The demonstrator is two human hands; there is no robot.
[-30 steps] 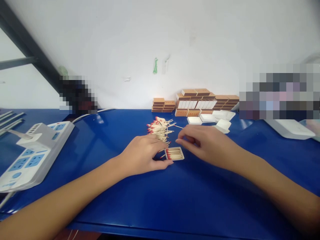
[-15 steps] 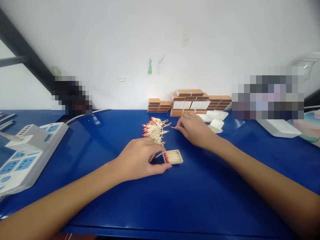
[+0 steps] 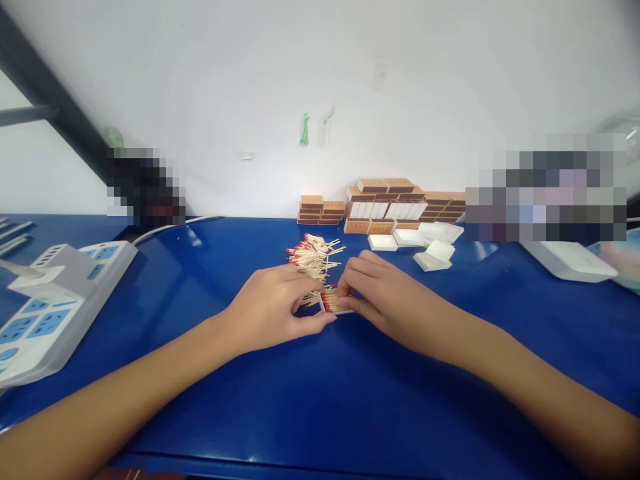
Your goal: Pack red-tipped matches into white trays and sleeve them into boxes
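Observation:
My left hand [image 3: 275,308] grips the left end of a small white matchbox tray [image 3: 321,302] between thumb and forefinger. Inside the tray lies a row of matches [image 3: 331,301], red heads towards the left. My right hand [image 3: 387,293] is over the tray's right end, thumb and fingers pinched on a match that they mostly hide. Just behind the tray, a loose heap of red-headed matches [image 3: 314,257] spreads over the blue table [image 3: 320,393], partly covered by my left hand.
Brown matchboxes [image 3: 383,208] are stacked against the wall, with a smaller stack [image 3: 320,210] to their left. Several white trays [image 3: 407,238] lie before them. A power strip [image 3: 50,320] sits at the left and a white block [image 3: 567,260] at the right.
My right hand has come from near the stacked boxes down and left to the tray, bringing a match. The left hand and tray have shifted slightly towards the heap.

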